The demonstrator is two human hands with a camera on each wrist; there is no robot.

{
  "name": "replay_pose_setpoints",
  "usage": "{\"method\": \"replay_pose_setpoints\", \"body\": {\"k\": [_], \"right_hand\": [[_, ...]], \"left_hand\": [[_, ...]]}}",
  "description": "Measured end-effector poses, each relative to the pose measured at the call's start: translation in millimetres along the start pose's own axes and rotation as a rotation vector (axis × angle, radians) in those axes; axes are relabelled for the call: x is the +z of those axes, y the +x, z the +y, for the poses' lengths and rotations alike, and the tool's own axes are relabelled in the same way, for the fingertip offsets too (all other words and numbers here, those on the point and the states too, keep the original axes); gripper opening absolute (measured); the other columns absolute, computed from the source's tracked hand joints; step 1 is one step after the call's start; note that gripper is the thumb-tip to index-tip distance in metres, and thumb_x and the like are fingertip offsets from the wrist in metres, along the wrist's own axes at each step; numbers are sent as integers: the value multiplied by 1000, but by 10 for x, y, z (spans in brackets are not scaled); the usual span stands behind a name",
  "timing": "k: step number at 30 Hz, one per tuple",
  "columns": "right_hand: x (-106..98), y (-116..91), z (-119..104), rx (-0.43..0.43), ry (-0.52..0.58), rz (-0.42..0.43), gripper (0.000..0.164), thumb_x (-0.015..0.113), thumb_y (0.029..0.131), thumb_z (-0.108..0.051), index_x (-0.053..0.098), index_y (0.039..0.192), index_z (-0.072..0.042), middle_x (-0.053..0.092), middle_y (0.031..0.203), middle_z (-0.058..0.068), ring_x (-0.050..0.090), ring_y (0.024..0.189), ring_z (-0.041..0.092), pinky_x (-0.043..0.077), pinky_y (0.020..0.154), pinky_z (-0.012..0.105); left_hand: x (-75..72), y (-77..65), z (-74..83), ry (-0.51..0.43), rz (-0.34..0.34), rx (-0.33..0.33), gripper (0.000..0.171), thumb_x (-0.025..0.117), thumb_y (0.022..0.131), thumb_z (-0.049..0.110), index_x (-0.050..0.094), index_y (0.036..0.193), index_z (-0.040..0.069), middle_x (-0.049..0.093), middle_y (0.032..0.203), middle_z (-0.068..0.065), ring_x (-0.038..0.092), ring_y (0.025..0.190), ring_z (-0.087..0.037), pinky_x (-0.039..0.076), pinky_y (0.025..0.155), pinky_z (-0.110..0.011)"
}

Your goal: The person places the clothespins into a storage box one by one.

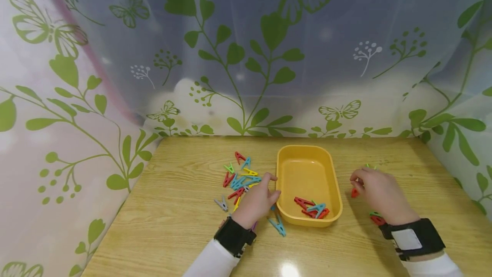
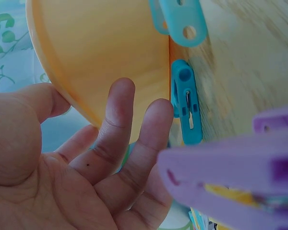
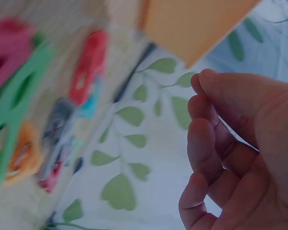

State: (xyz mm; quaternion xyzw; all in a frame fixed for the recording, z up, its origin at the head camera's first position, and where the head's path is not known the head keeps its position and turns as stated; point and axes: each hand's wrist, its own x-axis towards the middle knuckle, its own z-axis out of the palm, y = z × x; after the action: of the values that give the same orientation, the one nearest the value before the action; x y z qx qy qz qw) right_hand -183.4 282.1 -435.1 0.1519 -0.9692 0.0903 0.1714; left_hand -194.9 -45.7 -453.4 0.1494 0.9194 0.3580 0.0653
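Note:
A yellow tray (image 1: 307, 221) stands between the hands, with several red and blue clothespins (image 1: 317, 210) at its near end. At its left rim is my left hand (image 1: 256, 202), fingers loosely bent and spread, nothing between them. A teal clothespin (image 2: 186, 105) lies against the tray's wall close to those fingers, and a purple clothespin (image 2: 221, 167) looms in front of the left wrist camera. My right hand (image 1: 380, 193) is to the right of the tray, fingers curled. Its thumb and index fingertips (image 3: 207, 79) meet with nothing visible between them. Just below it shows a red clothespin (image 1: 355, 193).
Several mixed-colour clothespins (image 1: 238, 181) lie scattered left of the tray, a grey clothespin (image 1: 221, 203) outermost. A blue clothespin (image 1: 277, 226) is near the tray's front left corner. Red and green clothespins (image 1: 377, 218) lie by the right wrist. A patterned curtain (image 1: 246, 76) borders the wooden table (image 1: 173, 243).

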Motion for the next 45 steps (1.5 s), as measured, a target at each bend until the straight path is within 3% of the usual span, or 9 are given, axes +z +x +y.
{"method": "replay_pose_setpoints", "body": {"k": [9,17,26,33,45], "right_hand": [[113,-12,199,85,-36,-137,7,81,87,-8,75,86,-6,68,78,6,65,71,25,55,62,45],[162,-57,265,153,-29,-232,7,80,87,-8,77,92,-4,67,84,11,67,75,29,55,59,46],[133,-82,300,163,-5,-303,8,79,88,-9,77,95,-5,65,87,13,65,78,28,53,57,44],[121,-86,311,167,33,-320,6,80,87,-7,74,86,-7,66,87,12,66,80,27,54,60,47],[22,-57,268,148,28,-315,3,77,89,-5,74,91,-5,68,85,9,65,77,24,54,62,43]], "left_hand": [[7,9,-16,3,1,9,37,62,105,28,49,138,17,63,72,4,50,52,-9,36,49,-24],[6,8,-9,-2,-3,2,37,62,105,28,49,137,17,64,74,4,51,53,-9,36,50,-25],[9,11,-7,-6,-9,-6,38,62,105,29,48,139,18,60,72,5,51,53,-9,36,49,-25],[6,11,-8,2,-6,-8,38,61,105,30,48,139,18,59,71,5,49,52,-10,35,49,-25],[17,20,-28,-6,-9,-2,38,61,105,29,48,139,18,62,73,5,52,54,-10,38,49,-25]]}}
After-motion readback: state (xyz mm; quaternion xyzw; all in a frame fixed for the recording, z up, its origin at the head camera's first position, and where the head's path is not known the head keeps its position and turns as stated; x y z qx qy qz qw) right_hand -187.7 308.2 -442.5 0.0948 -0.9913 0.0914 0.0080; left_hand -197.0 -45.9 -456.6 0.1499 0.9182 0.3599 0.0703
